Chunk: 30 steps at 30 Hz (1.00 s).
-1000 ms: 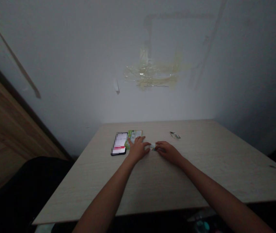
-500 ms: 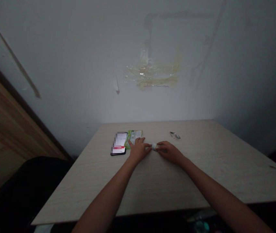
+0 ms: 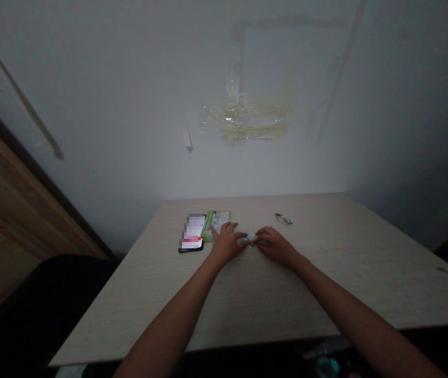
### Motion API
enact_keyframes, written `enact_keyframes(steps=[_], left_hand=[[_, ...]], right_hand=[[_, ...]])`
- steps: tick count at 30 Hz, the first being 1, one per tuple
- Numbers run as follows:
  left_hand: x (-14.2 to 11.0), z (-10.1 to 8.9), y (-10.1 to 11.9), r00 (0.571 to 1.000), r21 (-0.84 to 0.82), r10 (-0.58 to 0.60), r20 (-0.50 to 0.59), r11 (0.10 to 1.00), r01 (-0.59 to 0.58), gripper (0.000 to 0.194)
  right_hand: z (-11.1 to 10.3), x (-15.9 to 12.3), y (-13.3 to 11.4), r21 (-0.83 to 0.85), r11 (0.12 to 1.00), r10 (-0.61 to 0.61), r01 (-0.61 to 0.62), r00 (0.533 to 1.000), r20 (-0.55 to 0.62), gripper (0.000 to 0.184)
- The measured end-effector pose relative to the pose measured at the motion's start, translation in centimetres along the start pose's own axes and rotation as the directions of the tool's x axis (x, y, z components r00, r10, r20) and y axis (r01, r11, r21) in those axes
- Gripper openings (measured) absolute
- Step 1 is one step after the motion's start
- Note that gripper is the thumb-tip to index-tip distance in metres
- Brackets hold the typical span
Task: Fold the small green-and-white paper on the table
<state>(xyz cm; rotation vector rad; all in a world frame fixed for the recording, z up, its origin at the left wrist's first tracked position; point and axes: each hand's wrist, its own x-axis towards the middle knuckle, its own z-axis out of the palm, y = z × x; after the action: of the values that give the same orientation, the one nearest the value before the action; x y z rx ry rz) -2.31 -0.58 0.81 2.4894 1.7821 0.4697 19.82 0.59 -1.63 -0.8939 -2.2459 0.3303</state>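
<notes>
A small packet point(image 3: 251, 238), whitish with green and yellow bits, is between my two hands just above or on the table; its exact kind is too small to make out. My right hand point(image 3: 274, 245) pinches its right side between thumb and fingertips. At the packet's left edge are the thumb and index finger of my left hand point(image 3: 226, 244), closed on it. The other left fingers stretch over the near right part of a flat green and white printed box point(image 3: 221, 218). Left of the box lies a phone point(image 3: 194, 231) with a lit, partly blurred screen.
A small torn-looking wrapper piece point(image 3: 284, 219) lies toward the back of the pale wooden table point(image 3: 326, 294). The wall point(image 3: 129, 105) with tape patches point(image 3: 247, 123) rises behind it. A dark shape point(image 3: 46, 299) stands at the left. A small scrap point(image 3: 441, 269) is near the right edge.
The small packet has turned a little between my fingers and shows more green and yellow. My hands shifted only slightly. The box, phone and wrapper piece stay put.
</notes>
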Motion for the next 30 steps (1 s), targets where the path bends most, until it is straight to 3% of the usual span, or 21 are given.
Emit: enact_keyframes(steps=[15, 30], left_hand=[[0.1, 0.36, 0.11, 0.995, -0.089, 0.048, -0.087, 0.994, -0.056, 0.02], [0.38, 0.79, 0.32, 0.986, -0.171, 0.01, -0.166, 0.985, -0.038, 0.012]], right_hand=[[0.0, 0.34, -0.19, -0.211, 0.977, 0.007, -0.011, 1.0, -0.022, 0.01], [0.55, 0.8, -0.05, -0.212, 0.969, 0.129, -0.13, 0.991, -0.019, 0.016]])
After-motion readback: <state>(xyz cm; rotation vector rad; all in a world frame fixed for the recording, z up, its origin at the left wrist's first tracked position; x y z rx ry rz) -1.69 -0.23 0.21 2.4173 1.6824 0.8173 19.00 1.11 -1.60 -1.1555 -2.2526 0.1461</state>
